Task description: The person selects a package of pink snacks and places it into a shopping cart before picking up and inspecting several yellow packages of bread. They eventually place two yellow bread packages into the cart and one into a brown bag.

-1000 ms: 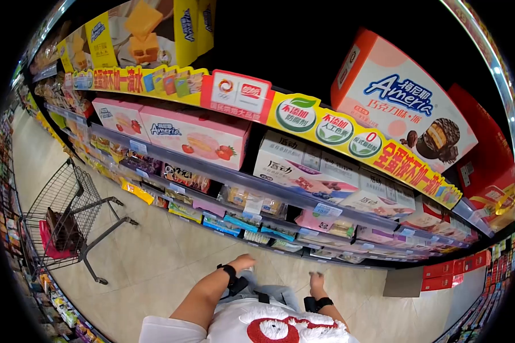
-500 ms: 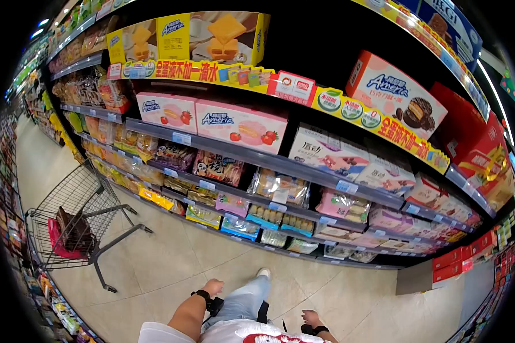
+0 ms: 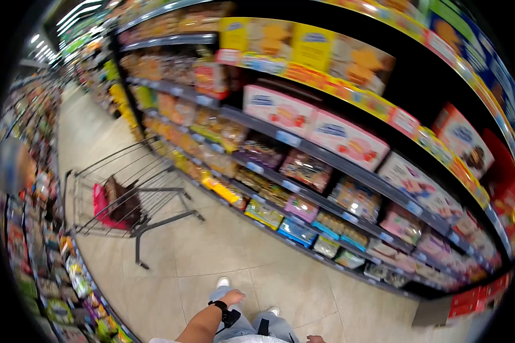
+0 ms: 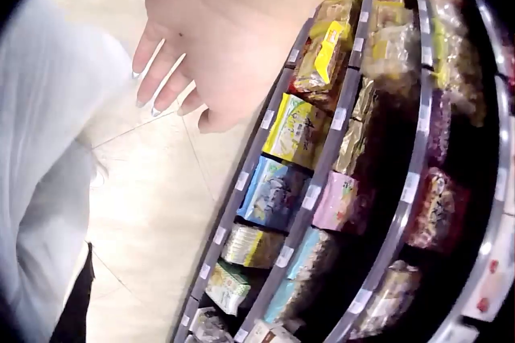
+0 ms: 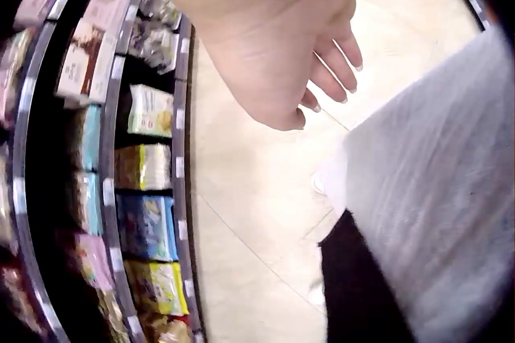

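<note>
My left hand [image 3: 233, 297] hangs in front of my legs, with nothing in it; the left wrist view shows its fingers [image 4: 165, 78] loosely extended over the floor. At the bottom edge of the head view only a small part of my right hand [image 3: 315, 339] shows. The right wrist view has that hand relaxed and holding nothing, its fingers [image 5: 334, 73] spread slightly. Nearest to both hands are the lower shelves of packaged snacks, among them a blue packet [image 3: 297, 230] and a yellow packet [image 3: 263, 214]. Neither hand touches them.
A wire shopping cart [image 3: 154, 190] stands on the aisle floor at left, a brown bag [image 3: 123, 201] and a pink item [image 3: 102, 208] inside. Pink boxes [image 3: 349, 137] and yellow boxes [image 3: 315, 48] fill higher shelves. Another stocked shelf [image 3: 46, 274] lines the far left. Red cartons [image 3: 466, 306] sit low at right.
The view has swung left, so the shelves and cart appear farther right and more of the aisle shows. My feet have come into view; both hands stay low and hold nothing.
</note>
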Motion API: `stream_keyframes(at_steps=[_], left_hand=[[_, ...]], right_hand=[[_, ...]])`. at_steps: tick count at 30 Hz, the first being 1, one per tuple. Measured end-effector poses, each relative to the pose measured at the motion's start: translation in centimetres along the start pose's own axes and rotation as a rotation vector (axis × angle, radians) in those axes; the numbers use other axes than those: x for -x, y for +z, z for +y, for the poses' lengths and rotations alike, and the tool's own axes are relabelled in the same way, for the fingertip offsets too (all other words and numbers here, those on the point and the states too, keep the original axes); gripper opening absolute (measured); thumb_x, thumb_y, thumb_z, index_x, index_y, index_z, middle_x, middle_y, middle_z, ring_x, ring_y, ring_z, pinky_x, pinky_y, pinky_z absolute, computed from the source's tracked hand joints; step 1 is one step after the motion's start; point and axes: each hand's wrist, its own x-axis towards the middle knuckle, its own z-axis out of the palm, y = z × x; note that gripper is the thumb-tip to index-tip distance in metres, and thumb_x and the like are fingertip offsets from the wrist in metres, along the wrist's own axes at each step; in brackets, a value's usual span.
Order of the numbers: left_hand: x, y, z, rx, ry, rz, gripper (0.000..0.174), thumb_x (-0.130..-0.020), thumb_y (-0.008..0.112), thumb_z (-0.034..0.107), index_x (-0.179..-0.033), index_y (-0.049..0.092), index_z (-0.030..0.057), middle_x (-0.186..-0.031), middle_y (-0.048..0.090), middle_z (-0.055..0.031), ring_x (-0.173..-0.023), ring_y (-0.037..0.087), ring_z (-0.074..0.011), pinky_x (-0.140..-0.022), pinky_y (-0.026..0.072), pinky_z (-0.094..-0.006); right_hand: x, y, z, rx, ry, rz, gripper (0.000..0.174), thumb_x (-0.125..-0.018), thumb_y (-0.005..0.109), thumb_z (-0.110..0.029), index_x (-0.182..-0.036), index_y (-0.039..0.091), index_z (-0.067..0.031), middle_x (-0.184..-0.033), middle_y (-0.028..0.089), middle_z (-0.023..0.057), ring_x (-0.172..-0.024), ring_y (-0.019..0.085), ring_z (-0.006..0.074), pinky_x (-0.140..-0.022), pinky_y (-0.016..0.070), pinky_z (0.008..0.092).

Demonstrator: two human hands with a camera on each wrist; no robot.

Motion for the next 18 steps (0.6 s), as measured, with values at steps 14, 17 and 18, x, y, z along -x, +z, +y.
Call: stream_keyframes(at_steps=[14, 17, 18], left_hand=[[14.8, -30.4, -22.7, 0.739, -0.085, 0.898, 0.032, -0.074, 0.054, 0.023, -0.093, 0.056, -0.0017, -0.081, 0.061, -0.0113, -0.067, 0.060, -0.0167, -0.061, 0.0480, -0.0289], [20.8, -37.1, -24.3, 0.886, -0.116, 1.134, 0.035, -0.073, 0.057, 0.023, -0.097, 0.054, -0.0020, -0.088, 0.060, -0.0136, -0.074, 0.060, -0.0190, -0.068, 0.0474, -0.0298], [21.9, -39.2, -25.2, 0.827, -0.091, 1.209, 0.035, -0.072, 0.057, 0.024, -0.097, 0.054, -0.0015, -0.089, 0.060, -0.0140, -0.077, 0.059, -0.0202, -0.070, 0.0468, -0.0307]], right_hand=[[-12.7, 19.7, -49.5, 0.742, -0.547, 0.069, 0.025, -0.075, 0.056, -0.029, -0.076, 0.062, -0.0053, -0.067, 0.058, 0.0076, -0.059, 0.054, 0.0169, -0.051, 0.0428, 0.0339], [-4.4, 30.8, -64.0, 0.848, -0.823, 0.095, 0.033, -0.072, 0.056, -0.033, -0.083, 0.062, -0.0031, -0.081, 0.062, 0.0168, -0.079, 0.059, 0.0291, -0.070, 0.0457, 0.0374], [-1.8, 34.1, -67.4, 0.840, -0.932, 0.056, 0.035, -0.071, 0.056, -0.033, -0.088, 0.061, -0.0021, -0.086, 0.060, 0.0187, -0.083, 0.057, 0.0309, -0.075, 0.0446, 0.0376]])
